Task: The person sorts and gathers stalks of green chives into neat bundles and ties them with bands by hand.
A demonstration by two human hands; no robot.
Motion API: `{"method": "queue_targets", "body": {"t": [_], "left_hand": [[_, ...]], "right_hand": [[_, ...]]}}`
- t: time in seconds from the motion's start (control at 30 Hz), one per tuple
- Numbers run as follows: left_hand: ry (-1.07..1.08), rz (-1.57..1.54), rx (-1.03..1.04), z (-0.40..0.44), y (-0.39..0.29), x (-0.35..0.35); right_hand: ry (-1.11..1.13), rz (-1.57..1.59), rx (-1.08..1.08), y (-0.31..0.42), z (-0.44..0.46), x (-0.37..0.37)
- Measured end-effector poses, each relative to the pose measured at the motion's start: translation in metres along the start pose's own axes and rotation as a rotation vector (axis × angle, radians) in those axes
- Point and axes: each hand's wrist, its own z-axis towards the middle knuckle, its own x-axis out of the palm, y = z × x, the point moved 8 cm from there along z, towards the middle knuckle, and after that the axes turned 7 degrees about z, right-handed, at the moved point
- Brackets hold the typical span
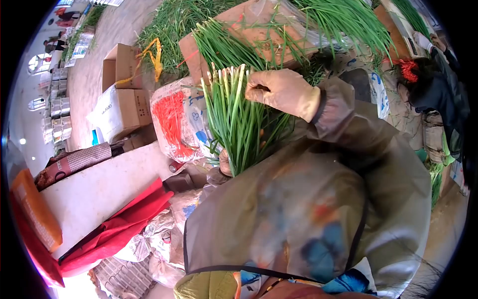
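Note:
A bunch of garlic chives (pixel 234 119) stands upright before my chest, pale cut ends up and green leaves down. My left hand (pixel 225 163), mostly hidden behind the leaves, is closed around the lower part of the bunch. At the upper right of the bunch is my right hand (pixel 284 92) in a tan glove. Its thumb and forefinger are pinched together against the stalks near the pale ends; the exact stalk between them is hard to make out.
More chives (pixel 224 45) lie on a cardboard sheet (pixel 271 42) ahead, with another pile (pixel 343 22) farther right. Red ties (pixel 172 119) rest on a sack to the left, near an open cardboard box (pixel 119 70). A co-worker (pixel 443 94) sits at the right.

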Motion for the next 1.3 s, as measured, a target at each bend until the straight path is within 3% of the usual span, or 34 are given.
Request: {"method": "queue_targets", "body": {"t": [0.03,0.07,0.1,0.17,0.23,0.27,0.3,0.37,0.5,0.53,0.57,0.63,0.7,0.73,0.8,0.83,0.9,0.93,0.97,1.03,1.07,1.1,1.13,1.17,1.3], "left_hand": [[0.037,-0.059,-0.01,-0.001,0.0,-0.001],[0.077,-0.119,-0.021,-0.001,0.0,-0.002],[0.12,-0.181,-0.027,0.001,-0.001,-0.002],[0.157,-0.247,-0.015,0.003,-0.002,0.005],[0.102,-0.402,-0.031,0.003,-0.002,0.006],[0.079,-0.442,-0.062,0.0,0.0,-0.001],[0.056,-0.483,-0.092,-0.002,0.002,-0.008],[0.058,-0.385,-0.03,0.005,0.0,-0.004],[0.053,-0.327,0.014,0.016,-0.002,0.011],[0.06,-0.322,0.014,0.015,-0.004,0.01],[0.078,-0.33,-0.01,0.011,-0.004,0.002],[0.092,-0.342,-0.016,0.007,-0.003,0.002],[0.074,-0.397,-0.024,0.005,0.001,0.006],[0.061,-0.427,-0.026,0.004,0.002,0.009],[0.011,-0.357,-0.083,-0.001,0.007,-0.002],[-0.024,-0.253,-0.139,-0.001,0.009,-0.008],[-0.006,-0.259,-0.086,0.005,0.007,-0.008],[0.007,-0.266,-0.026,0.008,0.006,-0.006],[-0.01,-0.241,-0.003,0.008,0.006,-0.009],[-0.046,-0.189,0.042,0.009,0.006,-0.015],[-0.119,-0.183,0.024,0.014,0.003,-0.007],[-0.195,-0.178,0.009,0.017,0.0,-0.002],[-0.052,0.015,-0.008,0.025,-0.004,0.014],[-0.057,0.016,-0.002,0.025,-0.004,0.017],[-0.018,-0.224,0.106,0.018,-0.005,0.017]], "right_hand": [[-0.013,-0.262,0.038,-0.008,0.0,-0.002],[-0.058,-0.203,0.084,-0.023,0.001,-0.006],[-0.128,-0.021,-0.015,-0.031,0.0,-0.016],[-0.098,0.492,0.331,-0.059,-0.006,-0.032],[-0.295,-0.258,0.143,-0.071,-0.008,-0.068],[-0.21,-0.554,0.199,-0.082,-0.009,-0.07],[-0.145,-0.622,0.038,-0.084,-0.011,-0.064],[-0.018,-0.189,0.305,-0.077,-0.009,-0.044],[0.249,-0.309,0.154,-0.078,0.014,0.005],[0.156,0.108,0.019,-0.066,0.027,0.011],[0.094,-0.04,0.043,-0.074,0.018,-0.004],[0.104,0.364,0.347,-0.085,0.015,-0.022],[-0.115,0.57,0.456,-0.11,0.011,-0.061],[-0.162,0.141,0.385,-0.113,0.012,-0.083],[-0.082,-0.698,0.453,-0.095,-0.007,-0.102],[-0.09,-0.699,0.456,-0.09,-0.012,-0.099],[-0.283,-0.24,0.158,-0.067,-0.015,-0.1],[-0.175,0.22,0.087,-0.049,-0.013,-0.084],[-0.051,0.33,0.21,-0.027,-0.016,-0.068],[0.148,0.101,0.264,-0.024,-0.01,-0.025],[0.072,-0.299,-0.008,-0.025,-0.007,-0.011],[0.213,-0.377,0.193,-0.035,-0.005,0.006],[0.26,-0.364,0.187,-0.037,-0.003,0.02],[0.313,-0.351,0.176,-0.039,-0.003,0.033],[0.248,0.024,-0.05,-0.021,-0.021,0.045]]}}
